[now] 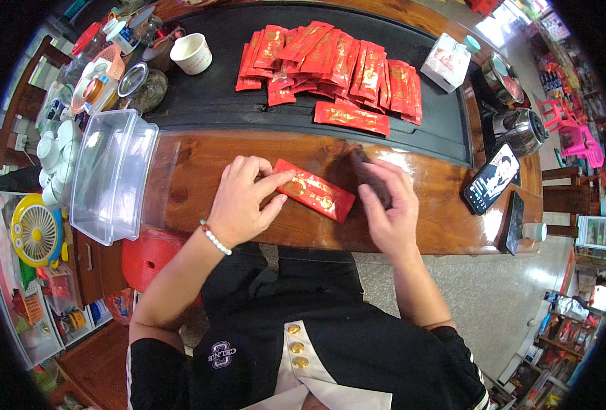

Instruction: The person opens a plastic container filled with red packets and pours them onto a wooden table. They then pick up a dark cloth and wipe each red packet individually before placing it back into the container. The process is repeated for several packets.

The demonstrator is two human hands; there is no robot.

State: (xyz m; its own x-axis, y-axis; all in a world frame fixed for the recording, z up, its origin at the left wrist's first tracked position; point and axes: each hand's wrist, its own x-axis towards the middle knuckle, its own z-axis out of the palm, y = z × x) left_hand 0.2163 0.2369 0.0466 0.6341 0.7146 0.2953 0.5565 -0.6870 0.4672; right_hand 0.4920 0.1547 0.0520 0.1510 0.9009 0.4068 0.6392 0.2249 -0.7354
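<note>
A flat red packet with gold printing lies slantwise on the glossy wooden table. My left hand rests at its left end, the index fingertip touching the packet's surface and the thumb apart, beside the lower edge. Just beyond the packet's right end is my right hand, fingers curved and apart from the packet. A dark brown patch shows under those fingers; I cannot tell whether it is an object or a shadow. Farther back, a heap of similar red packets covers part of the black tray, with a single packet in front.
Clear plastic containers stand at the left, near white cups and a yellow toy-like fan. A paper cup sits at the tray's back left. To the right are a tissue pack, a kettle and a lit phone.
</note>
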